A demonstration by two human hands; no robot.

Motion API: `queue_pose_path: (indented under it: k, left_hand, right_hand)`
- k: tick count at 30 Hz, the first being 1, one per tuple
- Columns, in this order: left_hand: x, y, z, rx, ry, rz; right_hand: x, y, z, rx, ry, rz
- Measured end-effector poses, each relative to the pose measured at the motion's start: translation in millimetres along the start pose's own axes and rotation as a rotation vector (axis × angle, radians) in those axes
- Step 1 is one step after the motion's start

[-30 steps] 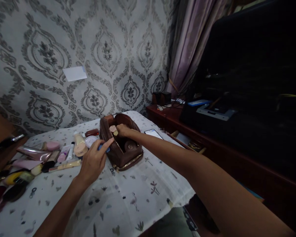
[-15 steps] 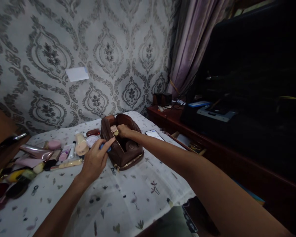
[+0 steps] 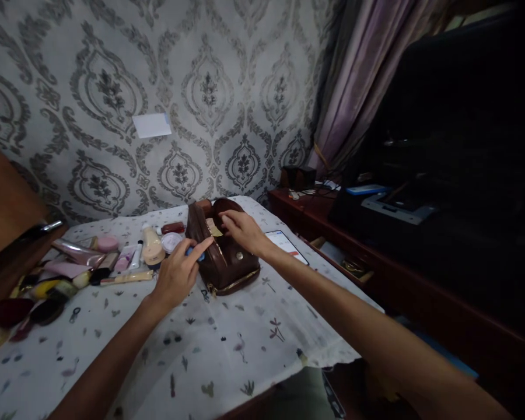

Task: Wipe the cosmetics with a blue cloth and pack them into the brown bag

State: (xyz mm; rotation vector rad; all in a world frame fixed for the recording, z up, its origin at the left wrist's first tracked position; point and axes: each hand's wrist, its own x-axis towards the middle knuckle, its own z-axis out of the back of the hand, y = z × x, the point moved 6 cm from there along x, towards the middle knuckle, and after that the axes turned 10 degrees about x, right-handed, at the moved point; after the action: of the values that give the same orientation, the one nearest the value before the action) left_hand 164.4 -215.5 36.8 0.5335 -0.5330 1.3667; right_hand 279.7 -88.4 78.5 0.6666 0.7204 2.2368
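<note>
A brown leather pouch (image 3: 231, 265) with a gold zip stands on a white printed cloth (image 3: 227, 344). My left hand (image 3: 177, 274) is closed around a small blue item (image 3: 189, 252) and its forefinger touches the pouch's left rim. My right hand (image 3: 245, 230) rests on top of the pouch with fingers spread, pressing its upper side near the opening. A pale round item (image 3: 214, 228) shows in the opening beside my right fingers.
Several cosmetic tubes and bottles (image 3: 114, 262) lie left of the pouch. A phone (image 3: 286, 245) lies right of it. A dark wooden cabinet (image 3: 376, 262) with a black screen and a printer stands at the right. A wooden piece (image 3: 9, 216) juts in at the left.
My right hand has come out of the pouch and now lies flat on top of it. The pouch's opening has narrowed. My left hand has stayed at the rim with the blue item.
</note>
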Motion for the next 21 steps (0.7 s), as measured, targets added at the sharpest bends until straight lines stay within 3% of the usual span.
queue_pose_path:
  k: [3, 7, 11, 13, 16, 19, 21]
  left_hand:
    - [-3, 0, -3.2, -0.006, 0.009, 0.016]
    - [-10, 8, -10.3, -0.032, 0.018, 0.024]
    - [-15, 45, -16.3, 0.161, 0.031, 0.13]
    - [-18, 70, -17.2, 0.327, 0.063, 0.209]
    - [-22, 99, -17.7, 0.465, 0.159, 0.306]
    - [-28, 114, -21.5, 0.482, 0.322, 0.386]
    - [-32, 118, -25.3, 0.471, 0.437, 0.428]
  right_hand:
    - [-42, 10, -9, 0.067, -0.187, 0.244]
    - [-86, 14, -46, -0.033, -0.275, 0.438]
    - [-108, 19, -74, -0.127, -0.328, 0.542]
    - [-115, 22, -85, -0.145, -0.312, 0.587]
    - [-121, 30, -107, -0.113, -0.181, 0.687]
    - [-115, 35, -132, 0.005, -0.053, 0.721]
    - [-102, 35, -148, 0.103, 0.007, 0.66]
